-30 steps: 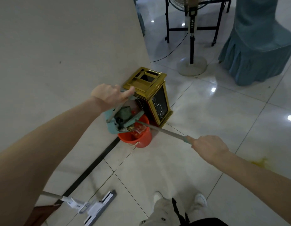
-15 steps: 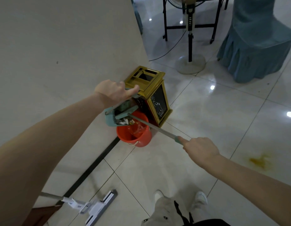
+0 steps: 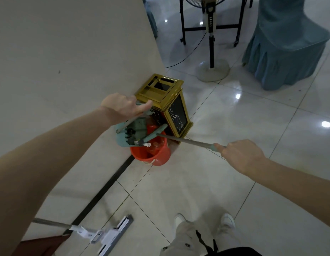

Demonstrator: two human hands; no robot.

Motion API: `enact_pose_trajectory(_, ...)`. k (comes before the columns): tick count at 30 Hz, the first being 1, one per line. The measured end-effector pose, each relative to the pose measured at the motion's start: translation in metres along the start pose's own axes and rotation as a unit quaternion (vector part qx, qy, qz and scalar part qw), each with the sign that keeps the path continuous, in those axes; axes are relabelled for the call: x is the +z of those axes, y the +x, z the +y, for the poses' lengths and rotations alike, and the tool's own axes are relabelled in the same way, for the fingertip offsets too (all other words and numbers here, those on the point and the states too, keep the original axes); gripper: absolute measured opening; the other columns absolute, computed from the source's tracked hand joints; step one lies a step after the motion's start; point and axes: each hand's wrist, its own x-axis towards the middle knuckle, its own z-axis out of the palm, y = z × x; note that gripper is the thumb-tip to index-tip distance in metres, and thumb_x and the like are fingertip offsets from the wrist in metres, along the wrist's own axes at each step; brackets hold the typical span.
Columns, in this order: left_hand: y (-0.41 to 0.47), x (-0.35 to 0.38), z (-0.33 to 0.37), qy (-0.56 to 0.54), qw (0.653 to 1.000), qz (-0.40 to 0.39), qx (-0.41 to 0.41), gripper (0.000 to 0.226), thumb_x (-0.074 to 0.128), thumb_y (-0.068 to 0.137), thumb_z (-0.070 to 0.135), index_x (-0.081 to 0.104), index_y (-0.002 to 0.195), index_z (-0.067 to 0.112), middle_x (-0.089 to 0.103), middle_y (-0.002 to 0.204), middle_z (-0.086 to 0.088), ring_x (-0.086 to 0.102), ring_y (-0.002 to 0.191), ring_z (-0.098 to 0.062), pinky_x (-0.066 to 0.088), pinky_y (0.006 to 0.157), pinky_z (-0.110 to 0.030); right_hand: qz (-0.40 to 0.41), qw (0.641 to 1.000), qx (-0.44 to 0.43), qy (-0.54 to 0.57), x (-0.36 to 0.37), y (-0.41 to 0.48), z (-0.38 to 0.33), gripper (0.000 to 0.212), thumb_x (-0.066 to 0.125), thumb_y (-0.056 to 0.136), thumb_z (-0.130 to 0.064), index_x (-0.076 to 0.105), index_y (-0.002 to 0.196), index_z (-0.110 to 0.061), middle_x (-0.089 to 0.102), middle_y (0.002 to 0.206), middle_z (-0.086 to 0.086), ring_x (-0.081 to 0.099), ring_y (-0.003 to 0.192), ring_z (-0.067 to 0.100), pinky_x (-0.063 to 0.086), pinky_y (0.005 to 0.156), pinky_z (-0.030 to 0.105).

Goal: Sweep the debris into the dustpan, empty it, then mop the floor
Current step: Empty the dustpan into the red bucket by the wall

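My left hand (image 3: 123, 106) grips the handle of a teal dustpan (image 3: 130, 133), which hangs tilted over an orange bucket (image 3: 158, 154) by the wall. My right hand (image 3: 240, 156) holds the grey handle of a broom (image 3: 186, 142), whose teal head reaches into the dustpan. Bits of white and dark debris (image 3: 146, 144) sit at the dustpan's lower lip above the bucket. A white flat mop (image 3: 105, 235) lies on the floor at the lower left.
A gold and black bin (image 3: 166, 100) stands right behind the bucket against the cream wall (image 3: 68, 61). A fan stand (image 3: 212, 70) with a cable, black table legs and a teal draped chair (image 3: 286, 52) are farther back. My shoes (image 3: 203, 220) are on the glossy tiles.
The broom head has slid lower inside the dustpan, pushing debris toward its lip over the bucket. My right hand has shifted slightly. The view has tilted a little.
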Motion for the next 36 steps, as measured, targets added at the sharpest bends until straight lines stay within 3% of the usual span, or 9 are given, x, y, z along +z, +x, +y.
enact_pose_trajectory(5, 0.005, -0.008, 0.006, 0.014, 1.0, -0.005, 0.001, 0.047, 0.033, 0.1, 0.03, 0.002, 0.135, 0.027, 0.051, 0.078, -0.011, 0.051, 0.053, -0.023, 0.053, 0.05, -0.036, 0.01, 0.997, 0.021, 0.08, -0.002, 0.0, -0.011, 0.039, 0.034, 0.104, -0.036, 0.032, 0.142, -0.03, 0.032, 0.064, -0.003, 0.037, 0.052, 0.018, 0.035, 0.052, 0.03)
enact_pose_trajectory(10, 0.016, -0.019, 0.014, 0.019, 1.0, -0.005, -0.017, 0.056, 0.043, 0.099, 0.025, 0.0, 0.135, 0.028, 0.047, 0.077, -0.009, 0.048, 0.052, -0.022, 0.044, 0.044, -0.032, 0.034, 0.994, 0.028, 0.098, -0.01, 0.011, -0.04, 0.039, 0.042, 0.102, -0.022, 0.036, 0.14, -0.024, 0.038, 0.062, -0.002, 0.036, 0.046, 0.015, 0.028, 0.041, 0.028)
enact_pose_trajectory(16, 0.018, -0.02, 0.013, 0.022, 1.0, 0.004, -0.022, 0.048, 0.036, 0.101, 0.032, 0.001, 0.134, 0.029, 0.049, 0.077, -0.008, 0.046, 0.05, -0.022, 0.041, 0.043, -0.031, 0.035, 0.997, 0.025, 0.065, -0.014, 0.011, -0.047, 0.051, 0.042, 0.091, 0.0, 0.038, 0.139, -0.018, 0.035, 0.057, -0.002, 0.033, 0.043, 0.017, 0.021, 0.039, 0.03)
enact_pose_trajectory(23, 0.007, -0.008, 0.007, 0.011, 1.0, 0.013, -0.026, 0.045, 0.031, 0.101, 0.039, 0.004, 0.136, 0.03, 0.051, 0.076, -0.007, 0.047, 0.05, -0.022, 0.046, 0.044, -0.031, 0.02, 0.998, 0.032, 0.043, -0.004, 0.001, -0.018, 0.041, 0.042, 0.1, -0.014, 0.036, 0.139, -0.025, 0.035, 0.061, -0.003, 0.038, 0.048, 0.018, 0.025, 0.042, 0.029)
enact_pose_trajectory(27, 0.014, -0.013, 0.011, 0.037, 0.999, 0.004, -0.029, 0.046, 0.033, 0.101, 0.036, 0.005, 0.137, 0.029, 0.047, 0.074, -0.006, 0.038, 0.045, -0.019, 0.035, 0.04, -0.028, 0.021, 0.998, 0.033, 0.041, -0.001, -0.008, -0.014, 0.041, 0.042, 0.101, -0.017, 0.035, 0.14, -0.026, 0.033, 0.061, -0.003, 0.033, 0.046, 0.017, 0.023, 0.042, 0.029)
enact_pose_trajectory(31, 0.024, -0.027, 0.012, 0.049, 0.998, 0.013, -0.037, 0.046, 0.038, 0.101, 0.031, 0.007, 0.135, 0.028, 0.045, 0.068, -0.005, 0.037, 0.042, -0.019, 0.029, 0.036, -0.027, 0.035, 0.998, 0.027, 0.053, 0.0, -0.009, -0.027, 0.042, 0.044, 0.099, -0.014, 0.037, 0.139, -0.024, 0.035, 0.057, -0.003, 0.032, 0.044, 0.016, 0.022, 0.04, 0.029)
enact_pose_trajectory(36, 0.028, -0.034, 0.014, 0.051, 0.998, 0.008, -0.04, 0.053, 0.043, 0.1, 0.027, 0.004, 0.136, 0.029, 0.048, 0.07, -0.006, 0.043, 0.044, -0.02, 0.032, 0.037, -0.028, 0.022, 0.998, 0.021, 0.062, 0.0, -0.011, -0.042, 0.05, 0.042, 0.091, -0.001, 0.037, 0.137, -0.02, 0.036, 0.057, -0.002, 0.033, 0.043, 0.016, 0.02, 0.039, 0.03)
